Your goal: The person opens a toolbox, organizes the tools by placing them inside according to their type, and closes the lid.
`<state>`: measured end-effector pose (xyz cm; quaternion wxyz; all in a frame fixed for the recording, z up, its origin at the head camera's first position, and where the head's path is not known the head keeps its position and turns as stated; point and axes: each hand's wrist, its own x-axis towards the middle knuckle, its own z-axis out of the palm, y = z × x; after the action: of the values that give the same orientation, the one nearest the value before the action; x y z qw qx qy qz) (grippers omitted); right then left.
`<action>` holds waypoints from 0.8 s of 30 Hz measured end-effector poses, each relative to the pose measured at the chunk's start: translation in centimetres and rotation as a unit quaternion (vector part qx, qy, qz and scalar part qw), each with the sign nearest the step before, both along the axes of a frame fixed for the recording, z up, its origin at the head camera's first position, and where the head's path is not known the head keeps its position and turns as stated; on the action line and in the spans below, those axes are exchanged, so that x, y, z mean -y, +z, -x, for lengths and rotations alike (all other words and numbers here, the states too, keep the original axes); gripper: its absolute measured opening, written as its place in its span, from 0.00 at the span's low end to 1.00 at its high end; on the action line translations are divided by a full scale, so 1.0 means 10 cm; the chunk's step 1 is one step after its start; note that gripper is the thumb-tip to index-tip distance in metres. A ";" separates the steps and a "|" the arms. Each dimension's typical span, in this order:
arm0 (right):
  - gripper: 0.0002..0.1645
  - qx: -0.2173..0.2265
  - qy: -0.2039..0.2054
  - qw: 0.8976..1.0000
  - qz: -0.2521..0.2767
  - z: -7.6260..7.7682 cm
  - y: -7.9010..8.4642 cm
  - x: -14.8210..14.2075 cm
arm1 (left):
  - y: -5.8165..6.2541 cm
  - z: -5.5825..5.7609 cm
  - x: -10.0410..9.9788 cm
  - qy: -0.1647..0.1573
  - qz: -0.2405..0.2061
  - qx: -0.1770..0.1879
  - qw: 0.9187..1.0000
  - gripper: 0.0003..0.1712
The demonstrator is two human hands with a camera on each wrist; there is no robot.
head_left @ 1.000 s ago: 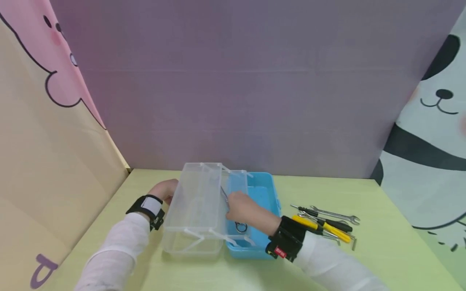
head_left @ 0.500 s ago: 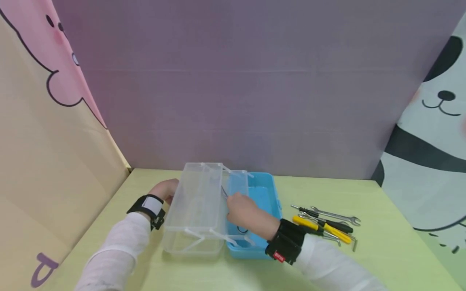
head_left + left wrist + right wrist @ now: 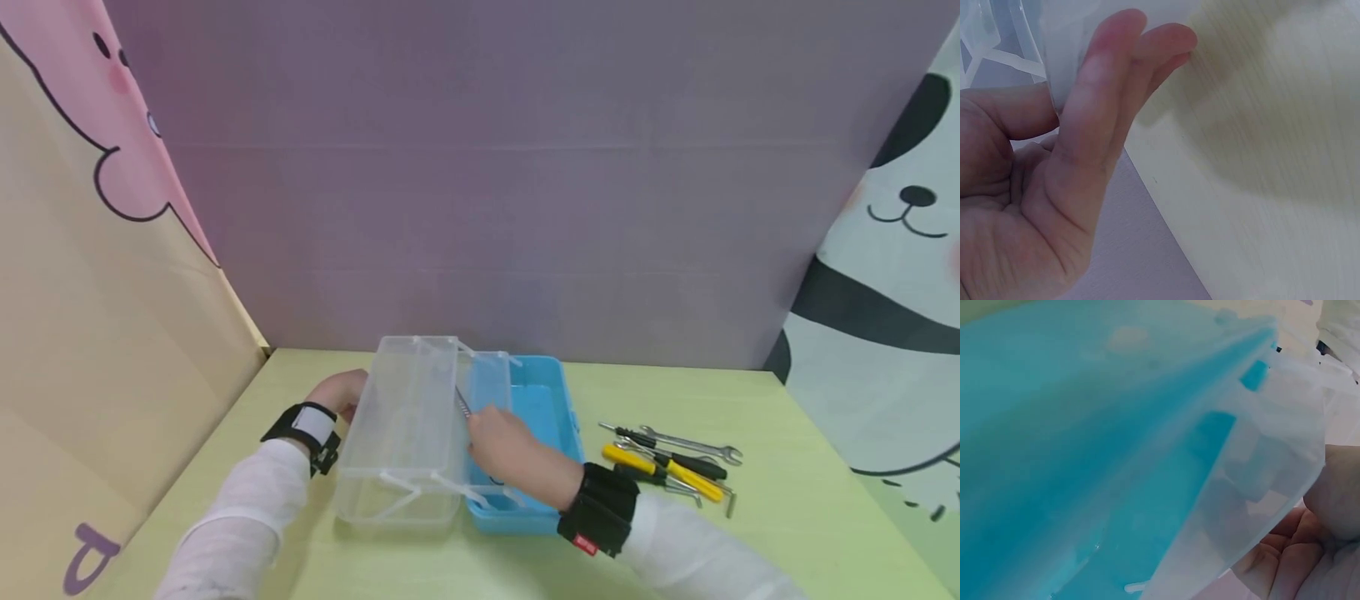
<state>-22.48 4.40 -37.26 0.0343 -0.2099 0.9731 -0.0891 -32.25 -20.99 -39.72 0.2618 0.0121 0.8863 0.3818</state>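
A toolbox with clear plastic parts stands unfolded on the table. My left hand (image 3: 341, 393) pinches the edge of its clear lid (image 3: 408, 408), with the thumb on one side and fingers on the other in the left wrist view. My right hand (image 3: 506, 446) is over the clear tray (image 3: 491, 371) beside the lid, fingers curled round a slim silver tool with a ridged shaft (image 3: 462, 403). A bit of dark loop (image 3: 495, 480) peeks out below that hand; whether it belongs to the tool, I cannot tell. The right wrist view shows mostly plastic, hiding the tool.
Under the tray lies the blue toolbox base (image 3: 543, 400). Right of it are several loose hand tools, including a wrench (image 3: 693, 444) and yellow-handled screwdrivers (image 3: 697, 481). Cloth walls (image 3: 525, 208) stand behind and at both sides of the table.
My right hand has shifted slightly toward me, baring more of the ridged shaft and covering most of the dark loop. The left hand and the lid have stayed put.
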 end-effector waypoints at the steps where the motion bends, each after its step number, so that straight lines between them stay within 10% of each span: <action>1: 0.07 -0.002 0.001 1.000 -0.002 -0.01 -0.01 0.00 | 0.00 0.00 0.00 0.001 -0.001 0.002 1.000 0.09; 24: 0.06 -0.065 0.032 0.997 -0.013 -0.08 -0.09 0.02 | -0.02 -0.01 0.03 -0.003 0.000 -0.008 1.000 0.08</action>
<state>-21.72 4.20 -38.16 -0.0236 -0.2459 0.9671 -0.0611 -32.11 -21.24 -39.96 0.2560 0.0176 0.8882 0.3811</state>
